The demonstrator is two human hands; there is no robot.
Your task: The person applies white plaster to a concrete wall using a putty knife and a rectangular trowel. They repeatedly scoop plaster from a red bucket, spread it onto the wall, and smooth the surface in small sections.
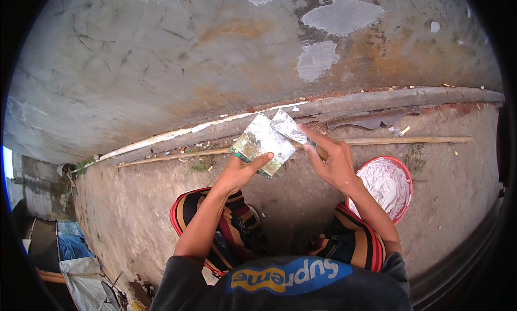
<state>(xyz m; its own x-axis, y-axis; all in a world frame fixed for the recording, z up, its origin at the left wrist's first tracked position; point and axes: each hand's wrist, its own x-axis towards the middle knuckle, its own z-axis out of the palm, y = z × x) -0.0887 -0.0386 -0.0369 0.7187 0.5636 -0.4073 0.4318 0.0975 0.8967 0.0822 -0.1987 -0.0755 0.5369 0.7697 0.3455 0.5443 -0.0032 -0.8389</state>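
"While that square board (pixel 256 147) is held out over the bare ground (pixel 145 203), in front of the person, what worries you most?"

"White paste (pixel 261 129) sliding off. It lies thickest toward the far side, and a tip of the wrist could send it over the edge. From above I can't judge how level it all is."

"How firm is the hold?"

"The left hand (pixel 240 172) has its thumb pressed on the near part; its other fingers are underneath, so I can't tell how they're set. A weak grip there could let the loaded end dip."

"And the scraper (pixel 288 127)?"

"Its blade overlaps the right-hand edge. The right hand (pixel 335 163) pinches it between thumb and forefinger where blade meets handle. Too hard a push could twist the board loose."

"Anything farther out?"

"The red-rimmed bucket (pixel 411 190), full of the same white stuff, stands partly behind the right forearm; a careless elbow could knock it. Beyond, a thin pole (pixel 409 140) and scraps (pixel 404 131) lie near the patched wall (pixel 215 52), so anything dropped there could pick up dirt."
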